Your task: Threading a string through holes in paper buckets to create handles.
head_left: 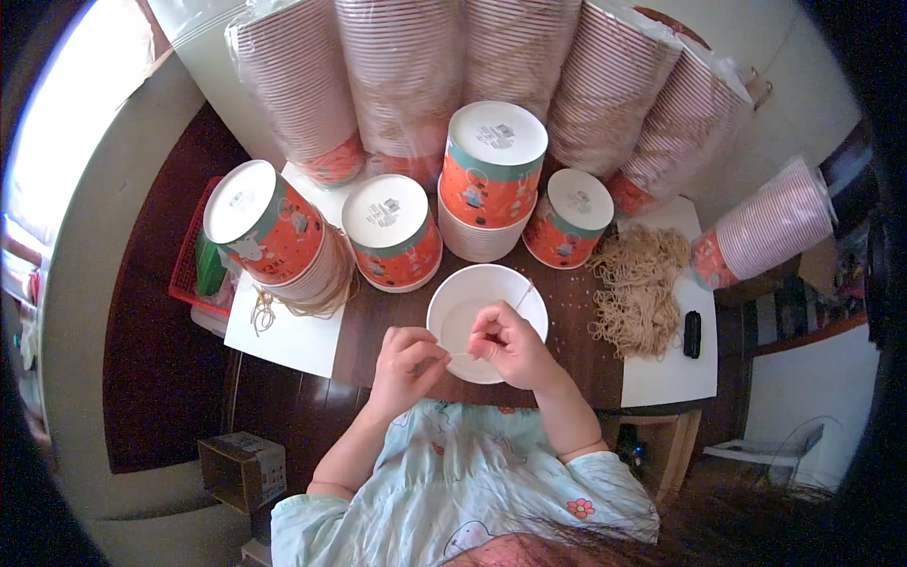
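Observation:
A white paper tub (pixel 446 304) stands mouth up in front of me. Over its near side my left hand (pixel 408 367) and my right hand (pixel 513 348) face each other, both with fingers pinched. A thin pale cord (pixel 461 355) runs between their fingertips. Above my right hand a thin, light sliver (pixel 526 294) slants across the tub's far right rim; whether it is the cord's end or a separate thing I cannot tell. A tangled heap of beige cords (pixel 641 288) lies to the right on white paper.
Orange printed tubs stand upside down beyond the white one: left (pixel 389 227), middle (pixel 493 165) and right (pixel 569 222). More are stacked far left (pixel 269 231), cords draped over them. Tall bagged tub stacks (pixel 402 85) line the back. A small black object (pixel 693 335) lies right.

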Motion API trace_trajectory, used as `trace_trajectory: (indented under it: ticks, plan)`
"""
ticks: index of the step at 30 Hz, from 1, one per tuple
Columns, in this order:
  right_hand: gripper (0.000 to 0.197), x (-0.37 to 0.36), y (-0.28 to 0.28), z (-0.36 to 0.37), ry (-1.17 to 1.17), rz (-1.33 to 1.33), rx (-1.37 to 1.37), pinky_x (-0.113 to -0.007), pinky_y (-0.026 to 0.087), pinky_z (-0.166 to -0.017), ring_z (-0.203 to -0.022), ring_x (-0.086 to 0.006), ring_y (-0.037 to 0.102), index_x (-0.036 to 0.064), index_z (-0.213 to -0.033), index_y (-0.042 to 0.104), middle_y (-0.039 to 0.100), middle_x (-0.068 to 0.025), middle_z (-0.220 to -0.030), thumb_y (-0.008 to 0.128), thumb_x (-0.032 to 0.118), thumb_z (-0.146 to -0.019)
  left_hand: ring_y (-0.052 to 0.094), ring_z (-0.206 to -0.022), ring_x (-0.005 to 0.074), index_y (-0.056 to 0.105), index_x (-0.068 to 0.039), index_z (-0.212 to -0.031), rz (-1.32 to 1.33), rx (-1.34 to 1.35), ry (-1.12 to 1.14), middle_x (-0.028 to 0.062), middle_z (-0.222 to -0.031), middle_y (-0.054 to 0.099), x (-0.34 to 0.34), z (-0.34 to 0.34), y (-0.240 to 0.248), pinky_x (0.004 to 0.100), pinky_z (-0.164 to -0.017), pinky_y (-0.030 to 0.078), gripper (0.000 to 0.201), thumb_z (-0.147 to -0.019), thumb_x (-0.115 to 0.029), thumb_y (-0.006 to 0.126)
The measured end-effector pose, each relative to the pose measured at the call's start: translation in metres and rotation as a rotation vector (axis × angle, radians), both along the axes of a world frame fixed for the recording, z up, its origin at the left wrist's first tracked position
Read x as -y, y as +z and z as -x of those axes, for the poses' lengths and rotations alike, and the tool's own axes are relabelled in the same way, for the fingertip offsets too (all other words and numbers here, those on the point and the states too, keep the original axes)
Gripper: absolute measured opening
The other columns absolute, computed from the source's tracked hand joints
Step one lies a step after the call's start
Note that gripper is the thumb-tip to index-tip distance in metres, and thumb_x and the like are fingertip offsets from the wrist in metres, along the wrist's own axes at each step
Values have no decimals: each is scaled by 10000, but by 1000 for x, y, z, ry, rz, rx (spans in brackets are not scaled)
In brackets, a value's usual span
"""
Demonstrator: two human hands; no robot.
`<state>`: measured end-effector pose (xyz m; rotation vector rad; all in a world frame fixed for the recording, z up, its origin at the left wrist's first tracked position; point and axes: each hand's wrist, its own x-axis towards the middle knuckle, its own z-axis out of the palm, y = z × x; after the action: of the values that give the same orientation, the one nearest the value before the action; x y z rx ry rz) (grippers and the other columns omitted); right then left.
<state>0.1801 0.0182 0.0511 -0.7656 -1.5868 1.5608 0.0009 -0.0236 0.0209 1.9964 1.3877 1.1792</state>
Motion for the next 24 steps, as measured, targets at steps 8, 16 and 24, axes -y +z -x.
trace_trajectory:
  ticks: [8,16,24]
  plan:
    - [114,-4,-9,-17,115,39,-248,-216,434,-648,-697,-82,513,54,-883,435,503,-17,-755,538,58,-835,491,-822,228,614,-86,-759,3,34,68,60,-817,515,13,2,-28,321,-698,409,140,-645,-55,689]
    - [245,-15,-3,-21,27,-386,796,-378,423,-763,-759,-237,571,45,-923,556,573,-79,-792,595,243,-783,535,-732,135,595,-11,-780,78,398,25,57,-809,562,18,4,-49,219,-573,423,91,-704,11,640]
    - [277,0,-21,9,23,-725,625,-380,362,-831,-981,-224,491,91,-925,591,539,-57,-1007,635,266,-715,537,-687,127,591,-8,-778,92,398,40,55,-788,569,16,-1,-37,207,-550,423,97,-701,6,649]
